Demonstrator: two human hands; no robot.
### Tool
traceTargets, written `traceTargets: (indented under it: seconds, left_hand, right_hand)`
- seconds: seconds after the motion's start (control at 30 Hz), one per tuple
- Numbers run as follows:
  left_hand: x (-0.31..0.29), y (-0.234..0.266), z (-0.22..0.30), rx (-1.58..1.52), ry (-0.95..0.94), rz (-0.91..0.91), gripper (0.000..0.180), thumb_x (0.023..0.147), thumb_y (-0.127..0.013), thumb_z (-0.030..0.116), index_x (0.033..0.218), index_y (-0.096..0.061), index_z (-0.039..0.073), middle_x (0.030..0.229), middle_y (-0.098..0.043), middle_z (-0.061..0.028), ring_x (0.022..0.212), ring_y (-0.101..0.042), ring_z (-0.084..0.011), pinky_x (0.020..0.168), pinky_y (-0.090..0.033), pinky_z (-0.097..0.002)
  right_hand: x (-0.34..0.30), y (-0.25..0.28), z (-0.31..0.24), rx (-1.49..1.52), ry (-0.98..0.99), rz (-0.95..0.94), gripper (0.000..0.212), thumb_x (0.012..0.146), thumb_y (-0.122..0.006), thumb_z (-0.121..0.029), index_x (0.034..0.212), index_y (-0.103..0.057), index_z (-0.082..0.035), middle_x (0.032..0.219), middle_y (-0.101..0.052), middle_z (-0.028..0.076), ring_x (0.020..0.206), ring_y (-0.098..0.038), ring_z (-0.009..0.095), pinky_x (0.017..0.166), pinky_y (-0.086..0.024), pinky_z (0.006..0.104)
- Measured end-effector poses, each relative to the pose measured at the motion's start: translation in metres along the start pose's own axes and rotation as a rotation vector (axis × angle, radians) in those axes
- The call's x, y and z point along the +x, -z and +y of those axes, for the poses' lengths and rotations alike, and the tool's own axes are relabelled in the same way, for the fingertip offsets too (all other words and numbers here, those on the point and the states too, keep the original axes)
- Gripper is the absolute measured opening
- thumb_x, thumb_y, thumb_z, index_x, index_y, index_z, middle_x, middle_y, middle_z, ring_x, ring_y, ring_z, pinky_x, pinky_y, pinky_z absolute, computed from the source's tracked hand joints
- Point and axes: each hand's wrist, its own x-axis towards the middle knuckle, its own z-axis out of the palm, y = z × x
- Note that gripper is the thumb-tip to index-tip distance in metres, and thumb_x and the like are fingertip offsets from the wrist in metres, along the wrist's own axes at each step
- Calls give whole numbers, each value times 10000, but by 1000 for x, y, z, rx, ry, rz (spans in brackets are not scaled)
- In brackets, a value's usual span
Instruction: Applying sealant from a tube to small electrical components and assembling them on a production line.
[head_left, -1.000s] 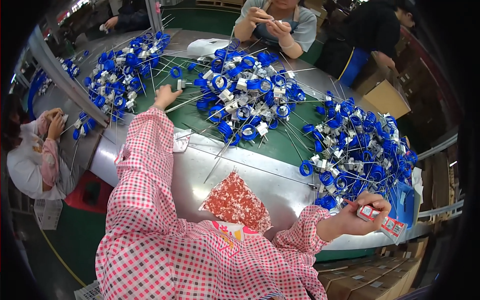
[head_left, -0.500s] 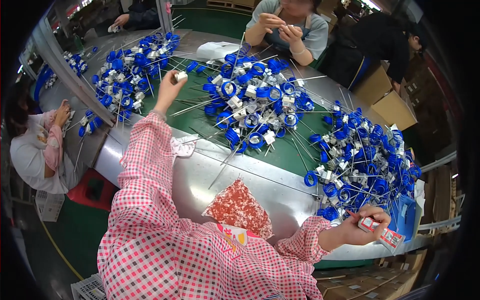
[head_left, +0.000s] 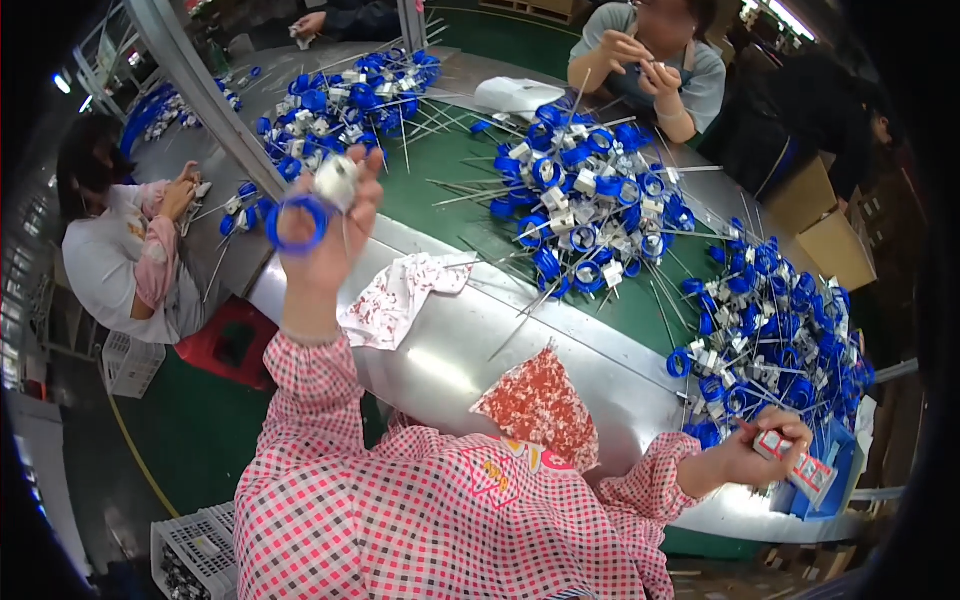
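Observation:
Raised at the left of the bench, my left hand (head_left: 340, 235) has its fingers curled round a white block with a coiled blue tube (head_left: 297, 224). The block is blurred. At the right, beside the near edge of the right-hand pile, my right hand (head_left: 755, 455) grips a small red-and-white squeeze tube (head_left: 805, 470). Its flattened end sticks out on one side and a red pointed tip on the other. Similar blue coils with white blocks and thin rods lie in a middle pile (head_left: 590, 200) and a right pile (head_left: 775, 330).
A red-and-white speckled cloth (head_left: 545, 410) lies on the metal bench (head_left: 430, 350), with a crumpled white patterned cloth (head_left: 405, 295) near my left forearm. Another pile (head_left: 350, 100) lies behind a metal post (head_left: 210, 100). Co-workers sit left and across; an open carton (head_left: 825, 220) stands far right.
My left hand has come back from beside the middle pile toward me, carrying the white block with its blue coil. My right hand keeps its grip on the squeeze tube. The whole view has shifted.

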Motion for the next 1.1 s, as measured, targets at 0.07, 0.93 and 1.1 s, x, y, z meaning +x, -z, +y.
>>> traceTargets:
  seconds: [0.07,0.93,1.1]
  left_hand:
    - [-18,12,-23,68,97,-77,553,856,-495,370,1236,-363,-9,1203,-405,-167,821,-467,-211,625,-462,-279]
    - [-81,-63,-189,309,634,106,670,927,-90,415,687,-555,-4,589,-505,-107,525,-490,-159,508,-420,-243]
    - [-78,-63,-191,271,654,61,675,927,-68,396,696,-559,-7,592,-511,-112,500,-482,-153,494,-425,-239]
  right_hand:
    - [-11,-2,-1,92,-59,-83,234,835,-419,-266,706,-410,-70,529,-406,69,436,-314,125,434,-258,227]
    - [-127,-86,-65,68,104,-282,280,845,-427,-278,619,-444,-114,471,-416,-43,324,-221,65,370,-169,218]
    - [-126,-80,-64,286,134,-269,275,836,-416,-271,601,-425,-129,478,-429,-45,324,-233,67,374,-189,219]
